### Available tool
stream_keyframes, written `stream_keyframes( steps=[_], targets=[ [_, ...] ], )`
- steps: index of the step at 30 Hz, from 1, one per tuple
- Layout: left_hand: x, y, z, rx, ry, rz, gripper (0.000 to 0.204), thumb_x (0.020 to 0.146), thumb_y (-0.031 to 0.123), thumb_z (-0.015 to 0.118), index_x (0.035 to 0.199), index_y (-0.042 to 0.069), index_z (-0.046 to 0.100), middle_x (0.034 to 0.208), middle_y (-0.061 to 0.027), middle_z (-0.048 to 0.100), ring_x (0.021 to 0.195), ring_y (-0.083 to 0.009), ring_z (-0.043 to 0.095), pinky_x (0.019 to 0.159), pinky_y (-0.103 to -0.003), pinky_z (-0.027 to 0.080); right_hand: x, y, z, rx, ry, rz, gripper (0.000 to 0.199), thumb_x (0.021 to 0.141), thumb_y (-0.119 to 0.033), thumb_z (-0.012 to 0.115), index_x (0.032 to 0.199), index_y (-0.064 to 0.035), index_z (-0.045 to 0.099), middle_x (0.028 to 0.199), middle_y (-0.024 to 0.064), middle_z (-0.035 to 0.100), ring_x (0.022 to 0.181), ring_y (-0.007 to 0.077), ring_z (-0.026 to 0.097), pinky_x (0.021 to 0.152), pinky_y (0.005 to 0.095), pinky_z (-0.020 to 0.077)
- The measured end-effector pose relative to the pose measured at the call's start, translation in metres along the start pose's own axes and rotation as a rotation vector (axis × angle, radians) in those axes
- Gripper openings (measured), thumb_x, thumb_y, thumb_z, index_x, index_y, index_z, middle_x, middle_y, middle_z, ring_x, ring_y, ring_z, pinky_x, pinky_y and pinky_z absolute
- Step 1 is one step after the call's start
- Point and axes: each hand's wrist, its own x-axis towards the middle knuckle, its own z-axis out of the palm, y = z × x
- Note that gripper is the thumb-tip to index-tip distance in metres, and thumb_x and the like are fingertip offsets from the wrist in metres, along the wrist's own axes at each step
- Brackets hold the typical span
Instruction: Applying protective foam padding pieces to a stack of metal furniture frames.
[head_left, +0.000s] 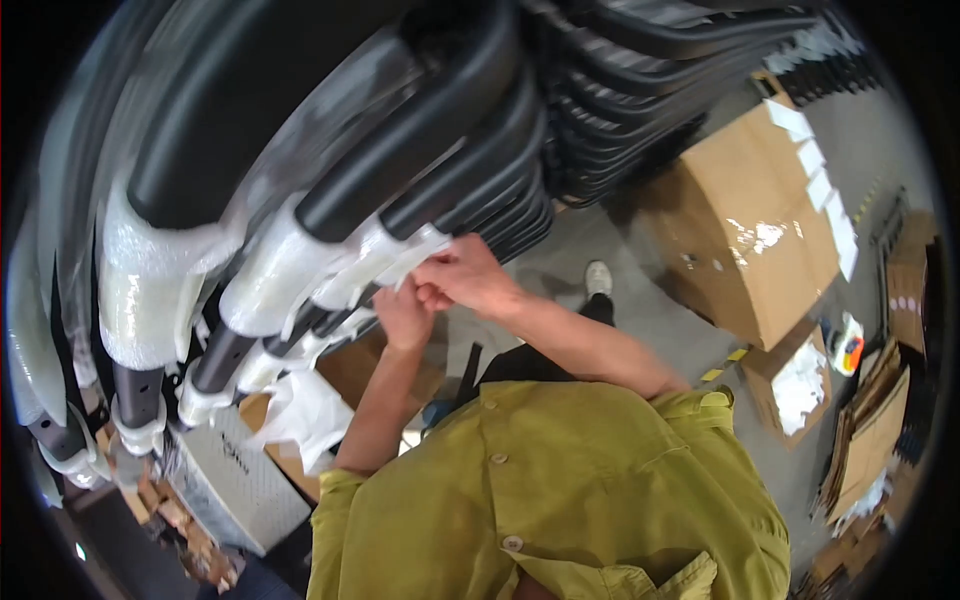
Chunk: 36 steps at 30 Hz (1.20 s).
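Several thick black curved tubes (pixel 395 140) hang in a row in front of me, with white foam wrap (pixel 385 262) around their lower ends. My right hand (pixel 468 275) is closed at the edge of one of these wraps, its fingers curled onto the foam. Just below and to the left, my left hand (pixel 403 312) is closed too, its fingertips pressed together against my right fingers. What the left fingertips pinch is hidden. Nearer on the left, a larger foam sleeve (pixel 150 290) covers another tube's end.
A big brown cardboard box (pixel 745 215) stands at the right, with a smaller box (pixel 765 385) of white material below it. Flattened cardboard (pixel 870 440) leans at far right. White sheeting (pixel 305 415) and a pale perforated panel (pixel 235 490) lie at lower left. More black tubes (pixel 640 80) are stacked behind.
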Motion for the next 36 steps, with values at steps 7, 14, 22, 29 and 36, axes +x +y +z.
stream_keyframes(
  steps=[7, 14, 22, 29, 36],
  targets=[
    [0.013, 0.009, -0.009, 0.018, 0.018, -0.011, 0.015, 0.075, 0.015, 0.054, 0.082, 0.002, 0.055, 0.066, -0.0162, 0.055, 0.061, -0.0331, 0.054, 0.058, -0.044, 0.042, 0.006, 0.03, -0.073, -0.105, 0.139, 0.073, 0.025, 0.077, -0.021, 0.058, 0.077, 0.0039, 0.057, 0.065, 0.0105, 0.058, 0.053, 0.0161, 0.058, 0.048, 0.0253, 0.0495],
    [0.031, 0.031, -0.04, -0.005, -0.067, 0.069, 0.036, 0.072, 0.027, 0.059, 0.095, -0.001, 0.053, 0.078, -0.0205, 0.058, 0.068, -0.0357, 0.056, 0.061, -0.042, 0.045, -0.007, 0.089, -0.097, -0.144, 0.238, 0.2, 0.039, 0.084, -0.033, 0.047, 0.066, 0.0007, 0.052, 0.057, 0.0077, 0.054, 0.046, 0.0147, 0.053, 0.043, 0.0248, 0.0447],
    [0.003, 0.002, -0.046, -0.029, -0.033, 0.243, 0.046, 0.063, -0.003, 0.05, 0.109, -0.002, 0.048, 0.096, -0.019, 0.056, 0.086, -0.0359, 0.053, 0.079, -0.039, 0.041, -0.02, 0.091, -0.102, 0.295, -0.104, 0.117, 0.041, 0.082, -0.045, 0.046, 0.077, -0.0052, 0.054, 0.067, 0.0034, 0.056, 0.058, 0.0127, 0.055, 0.055, 0.023, 0.0448],
    [-0.034, 0.058, -0.125, -0.686, -0.026, -0.547, 0.032, 0.085, 0.019, 0.048, 0.103, -0.007, 0.051, 0.099, -0.0117, 0.057, 0.091, -0.0235, 0.054, 0.081, -0.031, 0.04, -0.042, 0.062, -0.097, 0.33, -0.158, 0.011, 0.031, 0.084, -0.036, 0.048, 0.087, -0.0052, 0.053, 0.077, 0.0046, 0.057, 0.066, 0.0125, 0.056, 0.058, 0.0231, 0.0451],
    [-0.025, 0.075, -0.142, -1.556, 0.164, -0.976, 0.029, 0.085, 0.019, 0.048, 0.106, -0.001, 0.045, 0.1, -0.0092, 0.053, 0.085, -0.0218, 0.055, 0.068, -0.037, 0.049, -0.056, -0.002, -0.087, 0.15, -0.16, -0.176, 0.019, 0.085, -0.02, 0.05, 0.095, -0.0047, 0.054, 0.084, 0.0053, 0.058, 0.072, 0.0133, 0.056, 0.061, 0.0242, 0.0447]
  ],
)
